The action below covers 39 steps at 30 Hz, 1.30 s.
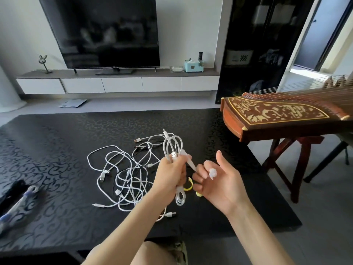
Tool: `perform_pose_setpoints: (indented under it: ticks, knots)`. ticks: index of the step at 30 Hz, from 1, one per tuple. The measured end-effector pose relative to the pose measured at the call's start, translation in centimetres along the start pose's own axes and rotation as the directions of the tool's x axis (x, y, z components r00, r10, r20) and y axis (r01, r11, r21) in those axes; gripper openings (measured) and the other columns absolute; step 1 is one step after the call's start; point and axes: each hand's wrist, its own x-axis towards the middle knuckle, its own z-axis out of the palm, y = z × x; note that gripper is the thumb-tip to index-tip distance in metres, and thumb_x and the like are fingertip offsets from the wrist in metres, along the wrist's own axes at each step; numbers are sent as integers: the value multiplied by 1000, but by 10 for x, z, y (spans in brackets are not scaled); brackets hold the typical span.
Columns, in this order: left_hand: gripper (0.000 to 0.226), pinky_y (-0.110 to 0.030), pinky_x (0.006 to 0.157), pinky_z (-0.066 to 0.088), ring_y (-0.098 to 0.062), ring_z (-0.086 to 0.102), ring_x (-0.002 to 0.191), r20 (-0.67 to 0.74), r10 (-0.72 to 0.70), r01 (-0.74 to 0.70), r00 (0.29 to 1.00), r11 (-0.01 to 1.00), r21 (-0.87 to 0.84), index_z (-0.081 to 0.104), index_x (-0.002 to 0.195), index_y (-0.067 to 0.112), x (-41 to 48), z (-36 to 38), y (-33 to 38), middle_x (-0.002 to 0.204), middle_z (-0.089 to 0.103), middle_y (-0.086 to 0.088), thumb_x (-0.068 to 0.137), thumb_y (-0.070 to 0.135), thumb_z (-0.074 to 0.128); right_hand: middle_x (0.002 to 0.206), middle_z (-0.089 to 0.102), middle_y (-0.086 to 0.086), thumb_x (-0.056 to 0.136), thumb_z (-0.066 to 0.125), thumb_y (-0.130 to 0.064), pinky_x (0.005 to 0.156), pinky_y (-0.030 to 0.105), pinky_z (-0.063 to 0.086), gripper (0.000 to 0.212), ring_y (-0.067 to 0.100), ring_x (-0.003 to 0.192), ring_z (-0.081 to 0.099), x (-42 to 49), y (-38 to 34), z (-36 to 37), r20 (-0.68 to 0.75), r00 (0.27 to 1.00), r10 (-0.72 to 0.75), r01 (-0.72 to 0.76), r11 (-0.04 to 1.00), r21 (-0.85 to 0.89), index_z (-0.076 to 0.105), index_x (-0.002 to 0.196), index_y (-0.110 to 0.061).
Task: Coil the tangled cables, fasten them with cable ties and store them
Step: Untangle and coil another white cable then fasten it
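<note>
My left hand (172,174) grips a coiled white cable (172,148) around its middle, loops sticking out above and below the fist. A white cable tie (190,161) runs from that hand down toward my right hand (219,180), whose fingertips pinch its end; a small white piece (212,172) rests on the right fingers. A tangle of white and black cables (126,173) lies on the black patterned table (57,169) left of my hands. Yellow cable ties (189,185) lie on the table under my hands, partly hidden.
A wooden zither (277,115) on a stand sits at the table's right edge. A blue-grey pouch (21,205) and a dark item lie at the table's left edge. A TV and low white cabinet stand beyond the table.
</note>
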Motion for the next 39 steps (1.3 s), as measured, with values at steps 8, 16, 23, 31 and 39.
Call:
perform_pose_setpoints:
  ticks: [8,16,23,31,39]
  knots:
    - [40,-16,34,22,-5,23,36,123,40,-52,992,994,94,61,58,21,-42,-40,21,43,31,9,95,12,47,48,37,-1,86,68,-28,47,28,34,17,13,44,31,-16,19,47,-248,968,-49,-145,695,-704,71,85,-11]
    - [62,-16,40,26,-6,27,45,430,-192,171,882,981,88,51,106,12,-69,-86,39,58,37,7,76,67,56,40,35,-3,85,63,-16,42,25,29,30,12,37,28,-15,21,56,-374,892,-254,-151,613,-775,65,58,-5]
    - [49,-15,34,22,-5,26,37,418,-323,320,849,944,80,63,101,-2,-87,-94,39,50,35,3,98,25,22,37,28,0,79,56,-3,38,21,23,36,13,34,18,0,39,70,-328,943,-61,-211,651,-729,57,44,-11]
    - [38,-10,32,18,-3,24,33,255,-338,316,906,941,125,51,82,19,-99,-87,32,45,36,4,102,40,27,38,39,-4,95,55,-15,43,24,28,30,10,36,27,-4,41,75,14,983,181,-111,662,-741,73,71,-8]
    - [14,-11,35,17,-8,25,33,160,-154,136,975,984,115,54,84,21,-99,-78,23,48,47,0,94,21,44,44,28,4,94,53,-8,45,25,28,24,14,41,22,-10,41,67,23,987,157,-96,705,-703,63,97,13]
